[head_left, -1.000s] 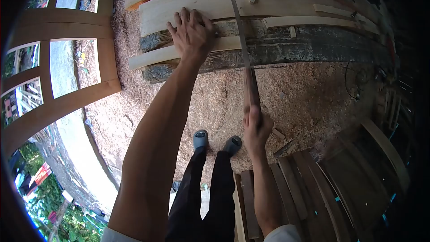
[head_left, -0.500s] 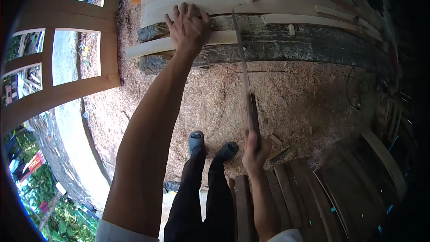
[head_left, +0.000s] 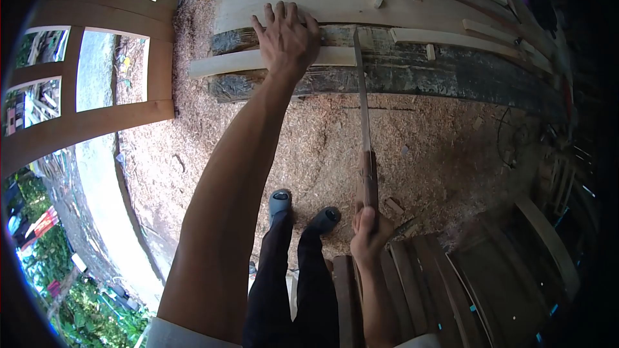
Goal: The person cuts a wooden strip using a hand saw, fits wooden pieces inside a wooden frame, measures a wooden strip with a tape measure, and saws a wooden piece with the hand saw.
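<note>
My left hand [head_left: 285, 42] lies palm down with fingers spread, its wrist end over a pale wooden strip [head_left: 225, 65] and its fingertips on a wide, light board [head_left: 335, 1]. The strip rests across a dark, worn wooden beam [head_left: 425, 78]. My right hand [head_left: 370, 235] is closed around the wooden handle of a handsaw [head_left: 363, 106]. Its narrow blade points away from me and crosses the beam at the strip's right end. The blade's contact with the strip is too fine to make out.
Sawdust and shavings cover the ground [head_left: 303, 148] around my slippered feet [head_left: 280, 201]. A wooden frame with openings [head_left: 122, 116] stands at left. Small offcuts and a long thin strip [head_left: 464, 40] lie on the bench. Dark planks [head_left: 400, 277] are at lower right.
My right hand has drawn the saw slightly back toward me. The left hand keeps its place on the strip and board. The whole view has shifted a little.
</note>
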Demonstrator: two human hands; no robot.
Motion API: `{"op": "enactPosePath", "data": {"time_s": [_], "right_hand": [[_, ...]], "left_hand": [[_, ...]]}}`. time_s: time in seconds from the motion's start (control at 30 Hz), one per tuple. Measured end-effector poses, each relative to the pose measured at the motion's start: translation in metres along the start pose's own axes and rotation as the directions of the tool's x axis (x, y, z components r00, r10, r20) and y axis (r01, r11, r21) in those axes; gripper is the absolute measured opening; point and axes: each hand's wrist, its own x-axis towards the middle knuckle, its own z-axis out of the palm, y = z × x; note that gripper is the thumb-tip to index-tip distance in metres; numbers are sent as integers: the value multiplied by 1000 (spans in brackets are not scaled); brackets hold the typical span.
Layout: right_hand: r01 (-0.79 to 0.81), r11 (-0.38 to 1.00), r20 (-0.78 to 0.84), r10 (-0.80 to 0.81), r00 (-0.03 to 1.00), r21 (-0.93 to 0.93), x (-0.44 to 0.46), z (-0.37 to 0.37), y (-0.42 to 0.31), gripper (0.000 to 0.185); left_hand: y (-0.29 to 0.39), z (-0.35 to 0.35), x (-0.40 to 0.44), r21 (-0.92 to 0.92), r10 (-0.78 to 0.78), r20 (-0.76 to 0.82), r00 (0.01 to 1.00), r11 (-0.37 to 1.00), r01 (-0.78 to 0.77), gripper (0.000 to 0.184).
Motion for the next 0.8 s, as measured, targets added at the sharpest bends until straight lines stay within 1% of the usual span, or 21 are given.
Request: {"op": "enactPosePath", "data": {"time_s": [0.03,0.1,0.17,0.2,0.27,0.33,0.37,0.4,0.43,0.5,0.53,0.57,0.6,0.63,0.67,0.77,0.8], "right_hand": [[2,1000,7,-2,1000,-1,5,2,2,53],[-47,998,6,47,999,49,33,14,-2,54],[27,1000,41,-27,999,-1,80,33,4,54],[30,1000,34,-30,999,-1,89,35,1,54],[-13,1000,31,13,999,-12,97,38,-10,55],[8,997,54,-4,999,-74,63,21,-10,54],[87,989,87,-78,993,-117,39,5,-5,53],[135,979,64,-126,990,-153,18,-5,-2,53],[146,978,63,-137,988,-148,16,-5,6,53],[117,993,-1,-117,993,-14,10,-2,11,50],[117,988,-2,-118,993,-100,23,7,21,50],[86,996,11,-86,996,-27,47,19,7,50],[11,999,-2,-11,1000,51,72,33,2,49],[-4,999,7,4,1000,52,94,41,-10,49],[15,1000,16,-15,1000,-24,110,45,-19,50],[-38,999,45,38,998,3,85,32,-18,52],[-23,1000,42,23,999,-16,60,21,-3,53]], "left_hand": [[-1,-1,-1,2,-4,-2,1000,1000,4,52],[1,-1,-3,-2,0,0,1000,1000,0,52],[1,-2,-3,-6,2,-2,1000,1000,-2,53],[1,-1,-2,-4,6,-7,1000,1000,-6,53],[0,0,-1,-7,3,-13,1000,1000,-4,53],[2,-3,-2,-32,13,8,1000,999,-13,53],[4,-3,-3,-40,22,6,1000,999,-21,53],[5,-4,-4,-30,15,18,1000,999,-14,53],[4,-5,-2,-16,6,24,1000,1000,-6,53],[2,-4,-5,-7,11,6,1000,1000,-11,53],[3,-4,-4,-8,28,-19,999,1000,-29,52],[3,-3,-4,-8,43,-44,998,999,-44,52],[4,-3,-4,-16,49,-50,998,999,-50,51],[6,-4,-1,-17,57,-58,997,998,-58,51],[5,-4,-1,-23,46,-53,998,999,-47,51],[4,-5,-5,-29,24,-13,1000,999,-24,50],[4,-4,-4,-33,32,-23,999,999,-33,50]]}}
